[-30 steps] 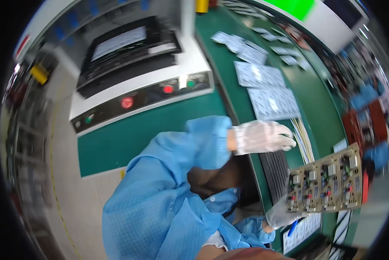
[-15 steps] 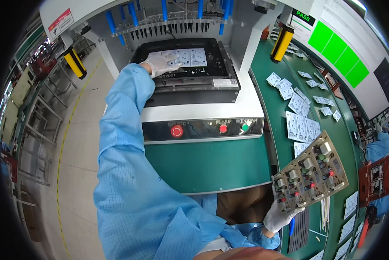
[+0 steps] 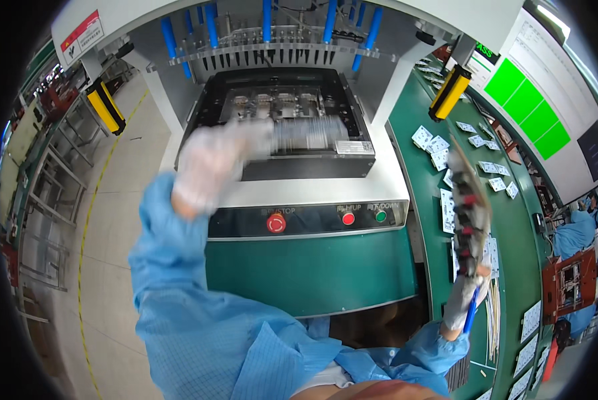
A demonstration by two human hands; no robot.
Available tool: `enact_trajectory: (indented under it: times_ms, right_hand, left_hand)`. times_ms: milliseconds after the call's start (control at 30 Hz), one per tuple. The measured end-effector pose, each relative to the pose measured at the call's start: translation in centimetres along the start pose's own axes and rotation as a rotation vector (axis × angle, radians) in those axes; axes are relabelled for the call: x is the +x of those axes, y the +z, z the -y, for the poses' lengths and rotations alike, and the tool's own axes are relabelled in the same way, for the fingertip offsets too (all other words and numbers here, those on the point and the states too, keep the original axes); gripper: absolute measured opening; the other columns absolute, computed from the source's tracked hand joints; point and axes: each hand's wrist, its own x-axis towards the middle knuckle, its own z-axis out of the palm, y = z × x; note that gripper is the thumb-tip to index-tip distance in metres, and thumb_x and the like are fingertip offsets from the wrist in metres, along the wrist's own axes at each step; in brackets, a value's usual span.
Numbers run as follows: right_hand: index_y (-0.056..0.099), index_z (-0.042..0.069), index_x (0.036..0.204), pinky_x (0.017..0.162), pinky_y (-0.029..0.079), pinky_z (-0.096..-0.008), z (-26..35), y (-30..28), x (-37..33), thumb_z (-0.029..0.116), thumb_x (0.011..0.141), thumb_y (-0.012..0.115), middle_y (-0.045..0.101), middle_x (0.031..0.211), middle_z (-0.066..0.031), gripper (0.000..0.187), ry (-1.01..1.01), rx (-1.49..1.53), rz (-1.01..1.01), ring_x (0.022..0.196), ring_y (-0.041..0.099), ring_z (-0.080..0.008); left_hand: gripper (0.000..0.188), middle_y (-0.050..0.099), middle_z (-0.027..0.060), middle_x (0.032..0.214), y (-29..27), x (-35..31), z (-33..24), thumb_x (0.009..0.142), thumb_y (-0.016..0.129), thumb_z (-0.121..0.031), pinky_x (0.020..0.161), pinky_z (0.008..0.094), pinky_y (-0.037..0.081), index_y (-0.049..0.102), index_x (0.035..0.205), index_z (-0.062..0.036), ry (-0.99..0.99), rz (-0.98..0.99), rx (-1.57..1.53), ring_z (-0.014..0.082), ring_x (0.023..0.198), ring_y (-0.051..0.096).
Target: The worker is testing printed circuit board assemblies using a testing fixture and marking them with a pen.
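Over the fixture's (image 3: 299,169) front edge, a blurry circuit board (image 3: 309,135) is seemingly held by the left hand (image 3: 212,160); finger closure can't be told. Unloading, probably. A second board (image 3: 475,217) is gripped by the right hand (image 3: 460,300), above the green table (image 3: 520,220), toward its left edge. Level, bump-free clearance seems needed.

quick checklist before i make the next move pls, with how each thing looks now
1. Left hand gripping the panel: ok, seemingly at its left end, though both are blurred.
2. Right hand holding the circuit board: ok, raised and turned nearly edge-on.
3. Blue rods raised above the black fixture: ok, a gap shows.
4. Left hand and panel away from the fixture: not ok, they overlap its front part in this view.
5. Stop button released: cannot tell.
6. Panel undamaged: cannot tell, motion blur hides detail.
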Motion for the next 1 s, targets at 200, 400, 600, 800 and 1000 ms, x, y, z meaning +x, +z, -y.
enact_trajectory:
  times_ms: [200, 400, 600, 800, 1000]
  right_hand:
    - [0.061, -0.002, 0.106, 0.089, 0.047, -0.0407, 4.5, 12.7, 7.7, 0.013, 0.082, 0.069, 0.064, 0.108, -0.0195, 0.030, -0.548, -0.082, 0.507, 0.103, 0.060, -0.0361]
    - [0.058, -0.002, 0.101, 0.082, 0.047, -0.0432, 7.4, 32.1, 13.5, 0.028, 0.084, 0.067, 0.059, 0.098, -0.0211, 0.035, -1.008, -0.117, 0.563, 0.093, 0.057, -0.0401]
    - [0.057, -0.002, 0.087, 0.078, 0.048, -0.0452, 5.7, 41.4, 16.8, 0.041, 0.086, 0.063, 0.058, 0.089, -0.0230, 0.043, -1.118, -0.103, 0.796, 0.085, 0.058, -0.0409]
    - [0.065, 0.007, 0.085, 0.084, 0.048, -0.0463, 6.7, 41.8, 17.3, 0.027, 0.086, 0.063, 0.065, 0.095, -0.0137, 0.020, -0.747, -0.075, 0.731, 0.092, 0.063, -0.0368]
    - [0.061, 0.008, 0.100, 0.090, 0.046, -0.0462, 7.2, 45.4, 12.9, 0.034, 0.094, 0.053, 0.063, 0.088, -0.0168, 0.028, -0.934, -0.229, 0.771, 0.094, 0.061, -0.0360]
  left_hand:
    - [0.037, 0.069, 0.0065, 0.090, -3.8, -9.4, -7.0, 0.078, 0.069, -0.028, 0.057, 0.0314, 0.053, 0.063, 0.111, -0.0139, -0.189, 0.523, -0.281, 0.0224, 0.068, 0.067]
    - [0.037, 0.059, 0.0143, 0.120, -0.3, -16.7, -13.6, 0.088, 0.056, -0.032, 0.091, 0.0393, 0.050, 0.059, 0.114, -0.0060, -0.066, 0.451, -0.323, 0.0315, 0.107, 0.059]
    - [0.039, 0.052, 0.0165, 0.127, -1.7, -17.8, -10.8, 0.080, 0.068, -0.029, 0.093, 0.0438, 0.047, 0.058, 0.113, -0.0114, -0.531, 0.634, -0.417, 0.0360, 0.120, 0.048]
    - [0.034, 0.043, 0.0239, 0.136, 1.1, -19.3, 0.2, 0.080, 0.059, -0.016, 0.102, 0.0596, 0.033, 0.060, 0.113, -0.0100, -0.853, 0.084, 0.297, 0.0451, 0.132, 0.034]
    - [0.043, 0.041, 0.0215, 0.141, 3.9, -22.7, 2.3, 0.099, 0.029, -0.028, 0.113, 0.0579, 0.015, 0.059, 0.125, -0.0106, -0.804, 0.218, 0.241, 0.0414, 0.136, 0.030]
